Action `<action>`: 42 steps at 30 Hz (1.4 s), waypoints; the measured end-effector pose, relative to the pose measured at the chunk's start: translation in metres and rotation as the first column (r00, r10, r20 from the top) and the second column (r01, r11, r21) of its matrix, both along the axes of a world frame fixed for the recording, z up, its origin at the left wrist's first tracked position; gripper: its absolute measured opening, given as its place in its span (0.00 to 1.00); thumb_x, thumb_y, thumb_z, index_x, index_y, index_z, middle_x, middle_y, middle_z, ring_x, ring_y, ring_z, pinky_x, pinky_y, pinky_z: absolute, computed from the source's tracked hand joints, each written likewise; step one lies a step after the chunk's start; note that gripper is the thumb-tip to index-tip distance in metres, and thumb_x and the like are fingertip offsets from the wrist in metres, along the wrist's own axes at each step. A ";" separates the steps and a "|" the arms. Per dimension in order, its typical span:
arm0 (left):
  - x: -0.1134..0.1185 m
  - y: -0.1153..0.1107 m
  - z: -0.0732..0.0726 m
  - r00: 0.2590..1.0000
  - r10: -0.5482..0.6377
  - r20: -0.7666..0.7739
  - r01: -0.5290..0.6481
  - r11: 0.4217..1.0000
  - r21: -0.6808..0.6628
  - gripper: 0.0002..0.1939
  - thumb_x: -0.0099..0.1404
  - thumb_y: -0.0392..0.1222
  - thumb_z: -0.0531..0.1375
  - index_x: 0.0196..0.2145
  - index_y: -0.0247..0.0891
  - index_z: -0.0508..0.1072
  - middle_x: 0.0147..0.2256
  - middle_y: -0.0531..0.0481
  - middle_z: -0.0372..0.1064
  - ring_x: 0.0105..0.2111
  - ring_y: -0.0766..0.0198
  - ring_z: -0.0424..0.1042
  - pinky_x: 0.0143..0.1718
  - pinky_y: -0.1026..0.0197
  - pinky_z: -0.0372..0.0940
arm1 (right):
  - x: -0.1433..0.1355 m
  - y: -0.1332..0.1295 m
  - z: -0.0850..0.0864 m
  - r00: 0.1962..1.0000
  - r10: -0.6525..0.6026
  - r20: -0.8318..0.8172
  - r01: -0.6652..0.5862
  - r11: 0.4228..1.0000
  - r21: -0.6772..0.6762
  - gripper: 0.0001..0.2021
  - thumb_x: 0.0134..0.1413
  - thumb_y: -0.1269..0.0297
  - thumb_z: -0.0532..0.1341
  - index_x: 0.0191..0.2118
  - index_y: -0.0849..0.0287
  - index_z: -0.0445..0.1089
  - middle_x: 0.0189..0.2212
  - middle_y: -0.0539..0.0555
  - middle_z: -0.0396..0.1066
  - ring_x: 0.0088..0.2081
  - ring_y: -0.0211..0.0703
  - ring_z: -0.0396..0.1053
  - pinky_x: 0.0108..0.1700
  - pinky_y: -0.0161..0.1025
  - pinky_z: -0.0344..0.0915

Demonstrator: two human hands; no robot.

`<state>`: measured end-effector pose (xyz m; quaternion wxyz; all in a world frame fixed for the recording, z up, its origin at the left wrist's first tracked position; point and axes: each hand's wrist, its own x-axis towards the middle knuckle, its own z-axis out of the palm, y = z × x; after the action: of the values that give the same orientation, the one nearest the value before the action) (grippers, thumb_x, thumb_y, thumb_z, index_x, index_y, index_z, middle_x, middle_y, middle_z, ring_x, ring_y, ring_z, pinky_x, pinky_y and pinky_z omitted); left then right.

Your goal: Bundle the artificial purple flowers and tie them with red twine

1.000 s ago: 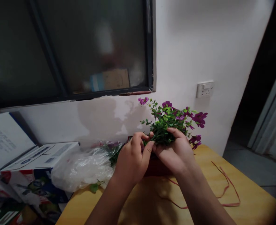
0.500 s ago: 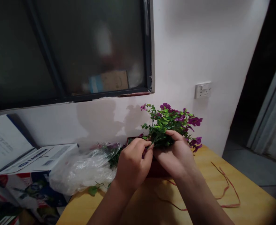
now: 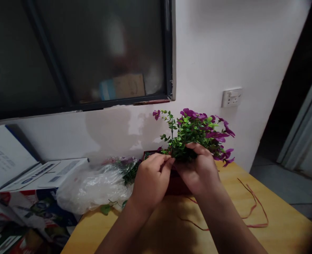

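Observation:
A bunch of purple flowers with green leaves (image 3: 191, 130) rises above a dark red planter box (image 3: 178, 185) on the table. My right hand (image 3: 201, 167) cups the bunch from below, its thumb and fingers closed round the lower leaves. With thumb and forefinger pinched together, my left hand (image 3: 153, 178) grips a stem at the bunch's left side. The stem ends and much of the planter are hidden behind both hands.
A clear plastic bag (image 3: 92, 188) with more flowers lies left of the planter. Cardboard boxes (image 3: 39, 190) stand at the far left. Red string (image 3: 265, 215) curls over the wooden table (image 3: 280, 208). A wall with a socket (image 3: 232, 97) and a window is behind.
The flower bunch has tilted and spread slightly, with its blooms a little higher and farther right. Both hands keep their hold in nearly the same place.

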<state>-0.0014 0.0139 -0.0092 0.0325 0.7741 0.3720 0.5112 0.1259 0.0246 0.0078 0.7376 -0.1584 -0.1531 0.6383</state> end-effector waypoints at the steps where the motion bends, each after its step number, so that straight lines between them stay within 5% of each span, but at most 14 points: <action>1: 0.000 0.001 0.000 0.999 0.007 0.050 -0.005 0.999 -0.034 0.07 0.67 0.39 0.60 0.35 0.38 0.78 0.36 0.48 0.77 0.37 0.60 0.74 0.42 0.58 0.66 | 0.000 -0.001 -0.001 1.000 -0.003 0.012 0.003 1.000 0.014 0.05 0.40 0.72 0.62 0.24 0.56 0.66 0.23 0.47 0.71 0.27 0.40 0.69 0.29 0.36 0.69; 4: 0.000 0.001 0.001 0.984 0.029 0.175 0.012 0.974 -0.228 0.07 0.63 0.43 0.63 0.31 0.39 0.79 0.30 0.51 0.76 0.31 0.62 0.73 0.35 0.61 0.65 | 0.001 -0.001 -0.004 0.998 0.007 0.061 -0.011 0.998 0.068 0.06 0.39 0.71 0.64 0.25 0.56 0.67 0.24 0.46 0.72 0.27 0.40 0.70 0.29 0.36 0.69; 9: -0.002 0.004 0.002 0.894 0.042 0.447 0.209 0.842 -0.497 0.13 0.55 0.48 0.69 0.28 0.36 0.75 0.23 0.53 0.72 0.23 0.66 0.70 0.26 0.65 0.64 | -0.001 0.000 -0.005 0.995 -0.012 0.099 0.005 0.998 0.069 0.06 0.37 0.70 0.65 0.24 0.55 0.67 0.23 0.46 0.72 0.26 0.41 0.69 0.27 0.37 0.68; 14: -0.004 0.007 0.001 0.845 0.008 0.535 0.308 0.810 -0.498 0.21 0.53 0.46 0.70 0.42 0.37 0.73 0.25 0.54 0.73 0.21 0.67 0.70 0.25 0.64 0.66 | -0.006 -0.003 -0.001 0.993 0.007 0.116 -0.011 0.999 0.030 0.05 0.37 0.70 0.65 0.24 0.56 0.68 0.25 0.47 0.73 0.28 0.41 0.69 0.27 0.37 0.67; 22: -0.003 0.007 0.001 0.874 0.011 0.486 0.268 0.822 -0.502 0.08 0.56 0.43 0.68 0.31 0.35 0.79 0.25 0.51 0.74 0.23 0.70 0.68 0.25 0.68 0.64 | -0.008 -0.005 0.004 0.993 -0.033 0.111 0.038 0.998 -0.046 0.08 0.32 0.74 0.67 0.23 0.59 0.69 0.24 0.47 0.71 0.28 0.37 0.67 0.26 0.31 0.65; 29: -0.002 0.008 0.001 0.803 -0.023 0.596 0.384 0.784 -0.487 0.24 0.54 0.40 0.70 0.49 0.37 0.74 0.29 0.52 0.75 0.22 0.68 0.71 0.25 0.64 0.69 | -0.008 -0.004 0.004 0.994 -0.026 0.102 0.026 1.000 0.007 0.07 0.32 0.72 0.67 0.24 0.59 0.71 0.25 0.47 0.73 0.28 0.37 0.68 0.27 0.32 0.65; 33: -0.002 0.008 0.003 0.792 -0.046 0.609 0.448 0.722 -0.527 0.14 0.57 0.39 0.67 0.42 0.35 0.79 0.32 0.47 0.78 0.21 0.67 0.73 0.24 0.64 0.71 | -0.010 -0.005 0.003 0.987 -0.074 0.141 0.067 0.996 0.054 0.06 0.34 0.71 0.67 0.24 0.58 0.72 0.25 0.46 0.73 0.28 0.37 0.67 0.27 0.33 0.63; 36: -0.001 0.006 0.004 0.785 -0.021 0.619 0.435 0.729 -0.528 0.10 0.57 0.38 0.66 0.38 0.34 0.80 0.27 0.49 0.77 0.21 0.67 0.73 0.24 0.65 0.71 | -0.010 -0.003 -0.001 0.975 -0.102 0.198 0.085 0.992 0.089 0.06 0.36 0.69 0.67 0.26 0.57 0.73 0.28 0.46 0.74 0.31 0.38 0.68 0.31 0.34 0.65; 42: -0.001 0.003 0.007 0.749 -0.007 0.662 0.449 0.740 -0.500 0.12 0.55 0.40 0.69 0.38 0.34 0.81 0.27 0.49 0.77 0.21 0.65 0.74 0.24 0.62 0.73 | 0.001 0.004 -0.025 0.771 -0.422 0.476 0.280 0.897 0.342 0.13 0.30 0.74 0.68 0.29 0.53 0.75 0.34 0.48 0.75 0.40 0.46 0.69 0.40 0.40 0.68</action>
<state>-0.0020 0.0169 -0.0025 0.4776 0.5452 0.3845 0.5717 0.1265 0.0283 -0.0168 0.7850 -0.2624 -0.4012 0.3925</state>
